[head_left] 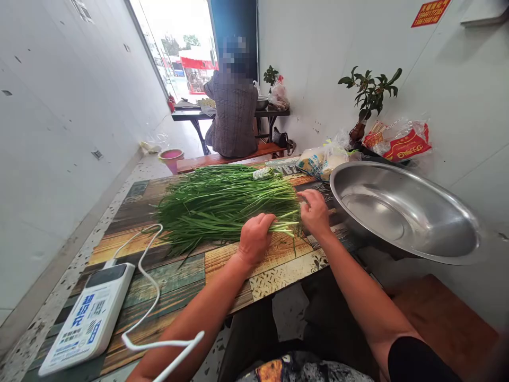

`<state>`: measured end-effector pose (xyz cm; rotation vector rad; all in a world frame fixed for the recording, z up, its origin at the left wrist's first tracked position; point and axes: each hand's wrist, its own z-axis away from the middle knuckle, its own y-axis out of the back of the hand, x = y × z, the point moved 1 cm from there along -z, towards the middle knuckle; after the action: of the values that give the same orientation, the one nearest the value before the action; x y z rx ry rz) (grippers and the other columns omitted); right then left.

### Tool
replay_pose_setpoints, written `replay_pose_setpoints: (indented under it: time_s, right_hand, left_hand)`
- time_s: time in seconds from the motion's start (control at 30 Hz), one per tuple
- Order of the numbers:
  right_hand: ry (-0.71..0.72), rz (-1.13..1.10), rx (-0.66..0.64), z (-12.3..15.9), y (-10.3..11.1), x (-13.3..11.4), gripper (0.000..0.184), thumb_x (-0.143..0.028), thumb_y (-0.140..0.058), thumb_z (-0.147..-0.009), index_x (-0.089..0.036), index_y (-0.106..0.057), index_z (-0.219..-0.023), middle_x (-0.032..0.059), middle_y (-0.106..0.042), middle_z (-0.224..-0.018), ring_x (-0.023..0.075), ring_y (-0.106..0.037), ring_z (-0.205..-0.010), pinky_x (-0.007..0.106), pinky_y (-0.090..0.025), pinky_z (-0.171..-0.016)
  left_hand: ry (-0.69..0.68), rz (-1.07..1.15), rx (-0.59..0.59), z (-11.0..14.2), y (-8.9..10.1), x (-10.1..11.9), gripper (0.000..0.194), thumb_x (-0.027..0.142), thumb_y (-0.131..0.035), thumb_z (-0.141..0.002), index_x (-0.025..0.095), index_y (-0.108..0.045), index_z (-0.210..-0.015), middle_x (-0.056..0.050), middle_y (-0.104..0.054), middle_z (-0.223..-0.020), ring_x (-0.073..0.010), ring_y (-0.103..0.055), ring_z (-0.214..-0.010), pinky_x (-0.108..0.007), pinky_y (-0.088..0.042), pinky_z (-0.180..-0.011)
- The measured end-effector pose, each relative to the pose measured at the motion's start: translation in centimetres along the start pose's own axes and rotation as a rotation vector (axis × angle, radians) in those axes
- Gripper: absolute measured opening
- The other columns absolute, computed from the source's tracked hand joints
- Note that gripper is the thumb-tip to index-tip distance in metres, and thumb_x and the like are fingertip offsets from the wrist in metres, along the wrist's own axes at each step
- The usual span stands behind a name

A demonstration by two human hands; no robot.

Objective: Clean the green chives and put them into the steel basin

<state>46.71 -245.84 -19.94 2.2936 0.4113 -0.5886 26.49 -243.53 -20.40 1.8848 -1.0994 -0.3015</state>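
A large pile of garlic chives (222, 201) lies across the wood-patterned table (170, 286), leaves to the left and pale stem ends to the right. My left hand (256, 239) is closed around a small bunch of chives near the front of the pile, with the pale stems (284, 228) sticking out past the thumb. At the right end of the pile, by the stem tips, is my right hand (314, 212). Its thumb and fingertips are pinched together; what lies between them, if anything, is too small to make out.
A steel basin (397, 207) stands at the table's right side. Behind it are plastic bags (330, 159), a red packet (409, 143) and a potted plant (369, 95). A white power bank (87, 318) with a cable lies front left. A person (234, 111) sits on a bench beyond.
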Motion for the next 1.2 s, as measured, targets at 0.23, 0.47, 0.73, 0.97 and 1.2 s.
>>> replay_pose_setpoints:
  time_s: [0.23, 0.47, 0.73, 0.97, 1.2]
  right_hand:
    - [0.178, 0.145, -0.143, -1.6, -1.3, -1.8, 0.018, -0.026, -0.054, -0.087, -0.018, -0.070, -0.089, 0.0094, -0.067, -0.095, 0.0249, -0.053, -0.096, 0.040, -0.043, -0.089]
    - [0.429, 0.006, -0.176, 0.8, 1.4, -4.5, 0.022, -0.029, -0.050, -0.092, -0.023, -0.071, -0.096, 0.0049, -0.070, -0.090, 0.0183, -0.057, -0.083, 0.034, -0.045, -0.078]
    - [-0.215, -0.550, -0.104, 3.9, 0.8, -3.4, 0.019, -0.038, -0.065, -0.081, -0.021, -0.073, -0.083, 0.0022, -0.072, -0.077, 0.0163, -0.063, -0.071, 0.030, -0.049, -0.070]
    - [-0.502, -0.434, 0.068, 3.1, 1.6, -0.7, 0.038, -0.052, -0.067, -0.071, -0.017, -0.060, -0.060, -0.0044, -0.050, -0.052, 0.0091, -0.040, -0.049, 0.025, -0.033, -0.052]
    - [-0.406, -0.390, -0.335, 2.7, 0.7, -2.0, 0.051, -0.061, -0.047, -0.081, -0.020, -0.039, -0.052, -0.0052, -0.032, -0.051, 0.0096, -0.031, -0.051, 0.025, -0.025, -0.050]
  left_hand:
    - [-0.038, 0.055, 0.059, 0.1, 0.0, -0.2, 0.016, 0.026, -0.049, -0.090, 0.019, -0.062, -0.096, -0.002, -0.063, -0.075, -0.0165, -0.056, -0.072, -0.028, -0.040, -0.066]
    - [-0.040, -0.010, 0.324, -0.1, 0.8, 0.1, 0.031, 0.020, -0.049, -0.091, 0.023, -0.062, -0.119, -0.007, -0.059, -0.098, -0.0179, -0.050, -0.087, -0.030, -0.040, -0.079]
    - [-0.104, 0.008, 0.093, -0.2, 1.0, 0.8, 0.025, 0.028, -0.042, -0.095, 0.025, -0.066, -0.094, -0.002, -0.067, -0.094, -0.0169, -0.050, -0.083, -0.032, -0.037, -0.082]
    - [-0.039, 0.021, 0.077, 0.0, 0.8, 0.0, 0.023, 0.022, -0.043, -0.092, 0.025, -0.066, -0.094, -0.003, -0.067, -0.087, -0.0188, -0.051, -0.085, -0.034, -0.038, -0.083]
    - [-0.067, 0.008, 0.038, -0.2, 0.6, 0.4, 0.024, 0.027, -0.042, -0.094, 0.024, -0.066, -0.094, -0.003, -0.067, -0.083, -0.0190, -0.050, -0.085, -0.034, -0.036, -0.082]
